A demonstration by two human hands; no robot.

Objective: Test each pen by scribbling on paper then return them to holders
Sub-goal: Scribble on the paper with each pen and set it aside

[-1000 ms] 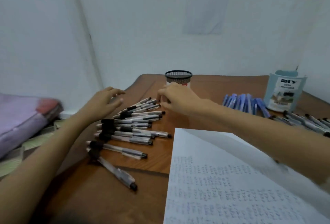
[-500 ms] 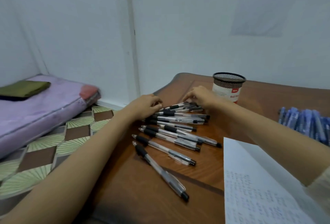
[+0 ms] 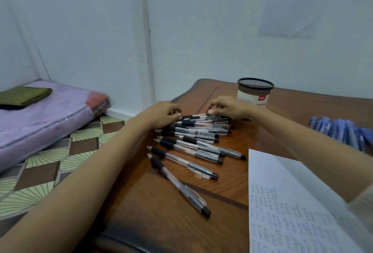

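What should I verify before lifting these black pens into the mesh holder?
1. Hands on pile: ok; left hand and right hand touch the far black pens.
2. Grip closed round pens: cannot tell.
3. Upright: ok; mesh holder stands just behind right hand.
4. Holder mouth free: ok; nothing sticks out.
5. Pile gathered: not ok; nearest pen lies angled away from the rest.
6. Scribbles on paper: ok.

The left hand [image 3: 159,114] is curling its fingers onto the grip ends of the clear plastic pens with black grips [image 3: 193,145]; the right hand [image 3: 228,108] is dropping from the black mesh pen holder [image 3: 255,91], pinching the farthest pens' ends.
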